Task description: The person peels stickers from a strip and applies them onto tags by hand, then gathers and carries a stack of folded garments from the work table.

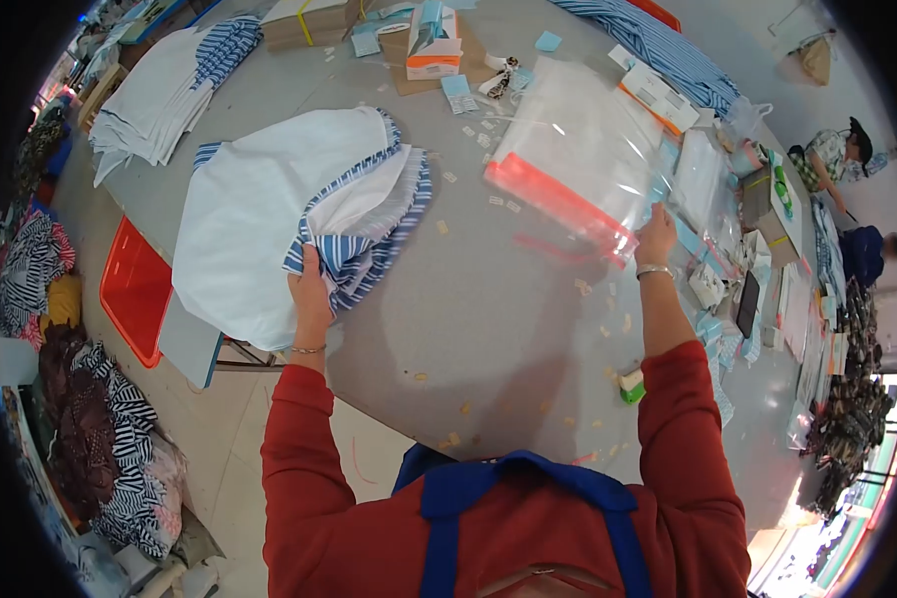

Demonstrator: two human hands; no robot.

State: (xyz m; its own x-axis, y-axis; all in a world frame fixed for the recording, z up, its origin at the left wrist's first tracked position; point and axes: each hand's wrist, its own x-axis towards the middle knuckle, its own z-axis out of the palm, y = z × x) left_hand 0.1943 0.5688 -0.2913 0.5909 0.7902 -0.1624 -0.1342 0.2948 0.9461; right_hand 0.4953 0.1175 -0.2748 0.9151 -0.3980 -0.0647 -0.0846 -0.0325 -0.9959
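My left hand (310,291) grips the blue-and-white striped edge of a folded white cloth piece (234,219), which lies on the table to my left. The thumb is on top of the stripes, and the fingers are partly hidden by fabric. My right hand (655,240) is closed at the near right corner of the clear plastic bags (583,130), which carry a red-pink band along their near edge. Its fingers pinch the plastic there. How many bags it holds, I cannot tell.
A stack of white cloths (154,95) sits at the far left, near a red bin (130,289) below the table edge. An orange-and-white box (434,50) stands at the back. Papers and packets crowd the right side. A green-and-white tool (631,386) lies near my right forearm. Another person (832,159) is at far right.
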